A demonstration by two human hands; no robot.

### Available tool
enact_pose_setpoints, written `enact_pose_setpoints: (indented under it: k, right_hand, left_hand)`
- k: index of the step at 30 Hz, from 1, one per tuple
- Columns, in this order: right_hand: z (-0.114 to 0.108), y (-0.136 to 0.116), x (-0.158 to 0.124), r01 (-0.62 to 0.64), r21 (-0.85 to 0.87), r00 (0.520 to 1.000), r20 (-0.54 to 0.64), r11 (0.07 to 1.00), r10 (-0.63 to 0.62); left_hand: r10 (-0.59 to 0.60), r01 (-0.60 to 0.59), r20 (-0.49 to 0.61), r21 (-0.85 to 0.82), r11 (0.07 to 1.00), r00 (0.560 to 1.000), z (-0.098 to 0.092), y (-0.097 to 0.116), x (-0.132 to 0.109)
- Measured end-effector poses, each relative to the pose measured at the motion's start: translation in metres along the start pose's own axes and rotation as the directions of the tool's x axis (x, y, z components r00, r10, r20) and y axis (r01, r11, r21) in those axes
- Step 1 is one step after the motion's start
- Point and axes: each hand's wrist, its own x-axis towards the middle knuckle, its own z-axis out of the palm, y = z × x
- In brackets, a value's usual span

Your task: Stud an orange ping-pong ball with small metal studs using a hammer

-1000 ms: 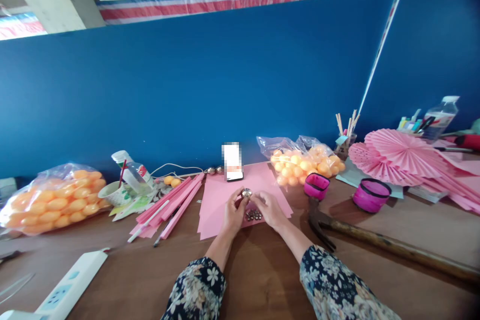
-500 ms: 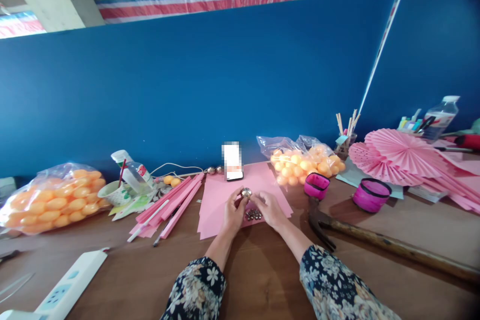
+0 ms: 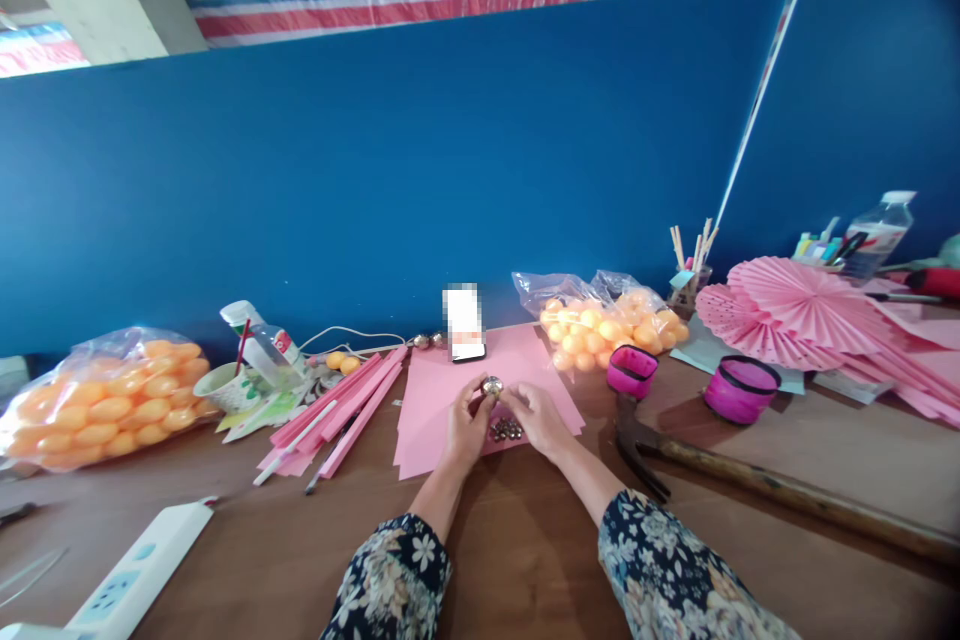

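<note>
A shiny silver ball (image 3: 493, 386) is pinched between the thumb and fingers of my left hand (image 3: 469, 425), just above the pink paper (image 3: 425, 420). From the other side, the closed fingertips of my right hand (image 3: 541, 418) meet the ball's right edge; any smaller thing between them is hidden. Below and between my hands lies a cluster of small silver balls (image 3: 506, 430), several of them, near the front edge of the paper. A phone with a blurred screen (image 3: 469, 325) stands upright behind the ball.
Bags of orange balls (image 3: 112, 400) sit at the left and behind the paper. Pink paper strips (image 3: 341, 410) lie left of it. To the right are a hammer (image 3: 750, 480), magenta bands (image 3: 742, 388) and folded pink fans (image 3: 795, 305). A power strip (image 3: 142, 565) lies front left. A blue partition (image 3: 420, 160) rises behind.
</note>
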Motion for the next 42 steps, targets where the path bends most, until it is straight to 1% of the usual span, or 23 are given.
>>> enact_pose_setpoints:
  k: [6, 10, 23, 33, 42]
  right_hand:
    - [0.0008, 0.0038, 0.0015, 0.007, -0.037, 0.998, -0.066, 0.999, -0.009]
    - [0.0013, 0.0054, 0.0016, 0.010, -0.052, 0.996, -0.085, 0.999, -0.015]
    - [-0.0002, 0.0012, 0.0003, 0.011, -0.087, 0.995, -0.095, 0.996, -0.019]
    - [-0.0001, 0.0046, 0.0001, 0.010, -0.078, 0.995, -0.100, 0.997, -0.018]
    - [0.0003, 0.0073, -0.0006, 0.000, -0.071, 0.994, -0.108, 0.997, -0.008]
  left_hand:
    - [-0.013, 0.013, -0.002, -0.003, 1.000, 1.000, 0.0000, -0.0009, -0.0002]
    - [-0.010, 0.010, -0.007, 0.003, 1.000, 1.000, -0.0001, -0.0020, 0.0004]
    - [0.004, -0.004, -0.007, 0.033, 0.999, 1.000, -0.0009, -0.0033, 0.0007]
    - [0.015, -0.014, -0.009, 0.069, 0.998, 1.000, 0.0001, -0.0005, 0.0004]
    - [0.004, -0.003, -0.018, 0.059, 0.998, 1.000, -0.0008, -0.0069, 0.0018]
